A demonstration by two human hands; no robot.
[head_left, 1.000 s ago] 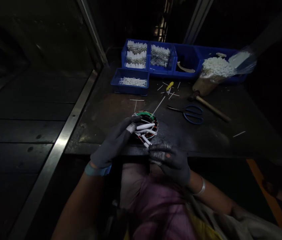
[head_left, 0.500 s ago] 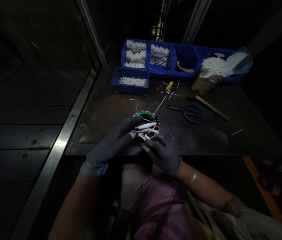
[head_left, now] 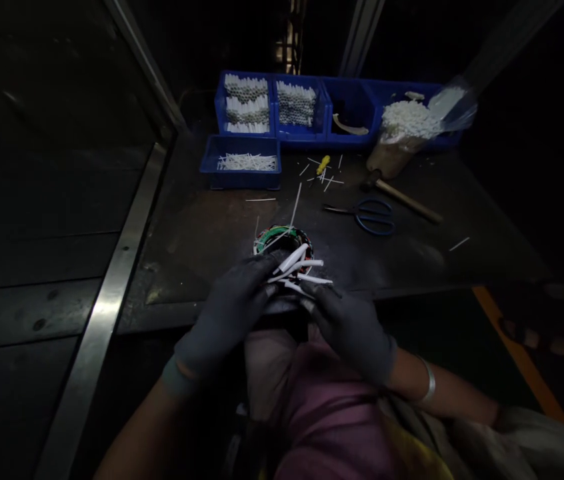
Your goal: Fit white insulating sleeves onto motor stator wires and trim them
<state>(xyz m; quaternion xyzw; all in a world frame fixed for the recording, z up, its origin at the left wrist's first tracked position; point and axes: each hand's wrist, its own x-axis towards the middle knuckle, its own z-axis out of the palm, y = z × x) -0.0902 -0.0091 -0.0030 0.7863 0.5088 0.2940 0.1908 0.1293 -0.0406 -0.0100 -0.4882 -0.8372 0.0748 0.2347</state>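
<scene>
A round wound coil [head_left: 282, 241] with green, red and white wires lies at the near edge of the dark metal table [head_left: 202, 227]. Several white sleeves [head_left: 298, 263] stick out of it toward me. My left hand [head_left: 232, 313], in a dark glove, grips the coil's near left side, fingers curled on its rim. My gloved right hand [head_left: 349, 327] pinches the ends of the white sleeves at the coil's near right side. Both wrists rest over my lap.
Blue bins [head_left: 272, 107] with white tubes line the table's far edge, a smaller blue tray [head_left: 242, 163] in front. Blue-handled scissors [head_left: 367, 215], a wooden-handled hammer [head_left: 402, 197], a yellow-handled tool [head_left: 323, 165] and a bag of white pieces [head_left: 407, 130] lie beyond the coil. A steel rail [head_left: 107, 300] runs left.
The view has tilted and shifted. My right hand has moved up from the table edge onto the sleeves, and the sleeves have fanned out to the right. My left hand stays on the coil.
</scene>
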